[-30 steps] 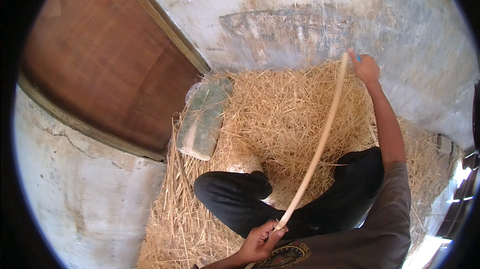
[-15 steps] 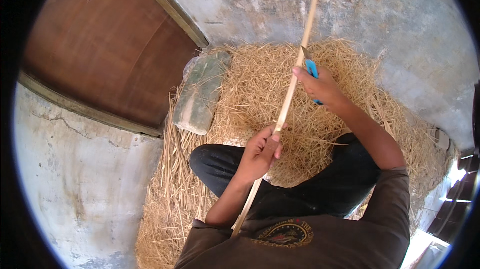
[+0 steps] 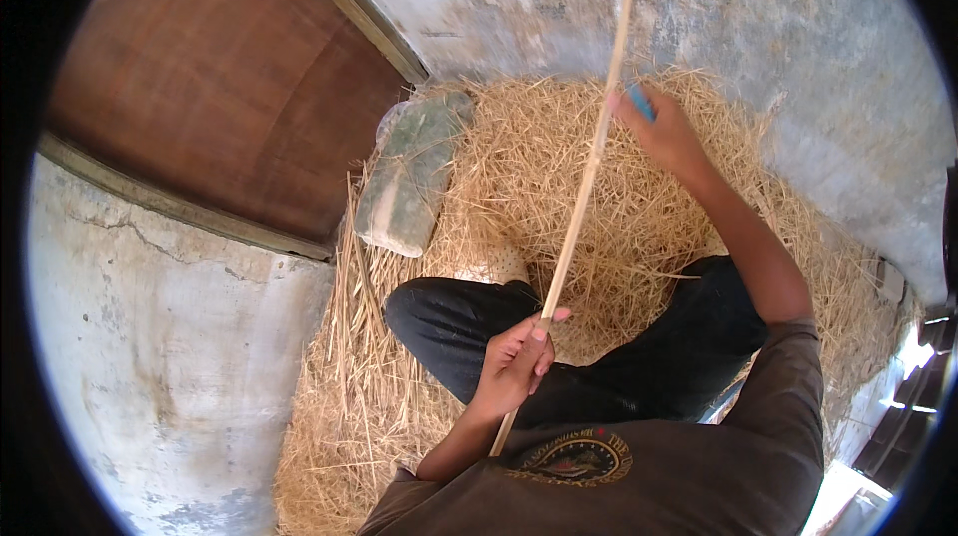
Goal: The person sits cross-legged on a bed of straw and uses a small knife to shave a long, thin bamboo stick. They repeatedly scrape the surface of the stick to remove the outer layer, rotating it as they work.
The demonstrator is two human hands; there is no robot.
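A long, pale, narrow strip of wood or bamboo (image 3: pixel 581 207) slants from my lap up past the top of the view. Near its lower end my left hand (image 3: pixel 516 360) is closed round it, thumb lying along the strip. Farther up, my right hand (image 3: pixel 651 125) grips a utility knife (image 3: pixel 641 103) with a blue handle, beside the strip's right side. The thumb and fingertips of that hand are at the strip. The knife's blade is hidden or blurred. Between the two hands the strip runs straight over the straw.
Loose straw and shavings (image 3: pixel 559 152) cover the floor around my crossed legs (image 3: pixel 449 331). A greenish stone block (image 3: pixel 414 172) lies at the left. Behind it are a brown panel (image 3: pixel 230 87) with a wooden frame and a stained wall (image 3: pixel 758 37).
My right hand has moved up along the strip with the knife. My left hand has come down toward my lap, and the strip's far end has left the view.
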